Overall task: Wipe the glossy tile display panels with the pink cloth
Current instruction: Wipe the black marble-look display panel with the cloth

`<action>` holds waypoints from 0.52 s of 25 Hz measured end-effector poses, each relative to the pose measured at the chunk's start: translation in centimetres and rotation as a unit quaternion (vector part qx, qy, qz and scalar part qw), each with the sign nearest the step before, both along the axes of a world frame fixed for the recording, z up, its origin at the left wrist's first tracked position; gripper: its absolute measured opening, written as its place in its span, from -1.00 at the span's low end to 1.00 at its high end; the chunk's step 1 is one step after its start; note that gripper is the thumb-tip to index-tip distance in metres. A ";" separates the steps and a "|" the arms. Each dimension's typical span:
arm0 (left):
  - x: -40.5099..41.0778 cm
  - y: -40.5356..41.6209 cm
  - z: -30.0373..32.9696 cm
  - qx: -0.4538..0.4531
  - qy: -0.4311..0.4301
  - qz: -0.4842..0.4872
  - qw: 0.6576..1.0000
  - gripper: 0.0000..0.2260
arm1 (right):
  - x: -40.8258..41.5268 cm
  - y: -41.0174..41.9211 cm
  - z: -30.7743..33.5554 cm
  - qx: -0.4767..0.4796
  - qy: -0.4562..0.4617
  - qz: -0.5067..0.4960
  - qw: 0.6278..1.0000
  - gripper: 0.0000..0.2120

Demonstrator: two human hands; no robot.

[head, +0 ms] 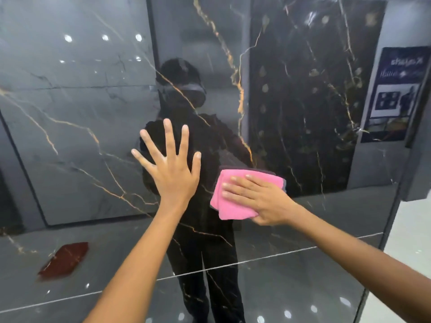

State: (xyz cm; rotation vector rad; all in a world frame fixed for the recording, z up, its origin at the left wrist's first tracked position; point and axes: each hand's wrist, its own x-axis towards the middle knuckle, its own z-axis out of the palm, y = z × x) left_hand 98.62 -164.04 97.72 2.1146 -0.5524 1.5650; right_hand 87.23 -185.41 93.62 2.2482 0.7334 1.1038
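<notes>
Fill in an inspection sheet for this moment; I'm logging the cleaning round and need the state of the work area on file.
Surface: glossy dark panel with gold veins, upright, mirror-like; it reflects the person, ceiling lights and other slabs.
Job's things: pink cloth, folded, flat against the panel.
Clutter: nothing seen on the panel; the red patch at lower left looks like a reflection, cannot tell of what.
Grippers: left hand flat on the panel, fingers spread; right hand presses the cloth with straight fingers.
Cables: nothing seen.
Surroundings: reflected poster at right, text mirrored; pale floor beyond the panel's right edge.
</notes>
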 end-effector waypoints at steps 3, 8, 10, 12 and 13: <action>0.4 -0.1 -0.4 -0.004 -0.009 0.000 1.000 -0.46 | 0.3 -3.8 8.3 0.161 -0.178 0.026 0.970 -0.41; -0.2 0.1 0.2 0.011 0.005 0.018 1.000 -0.46 | 1.0 -0.6 14.7 0.513 -0.214 0.068 0.829 -0.56; -0.5 0.3 0.0 0.019 0.012 0.004 1.000 -0.48 | 1.5 1.6 8.7 0.162 -0.106 0.076 0.978 -0.60; -1.2 0.5 0.7 -0.015 0.016 -0.028 0.999 -0.51 | 1.3 -0.2 9.5 -0.036 -0.088 0.040 0.995 -0.47; -1.8 0.5 1.8 -0.042 0.011 -0.053 0.998 -0.52 | 1.5 -2.0 12.1 -0.009 -0.163 0.036 0.986 -0.44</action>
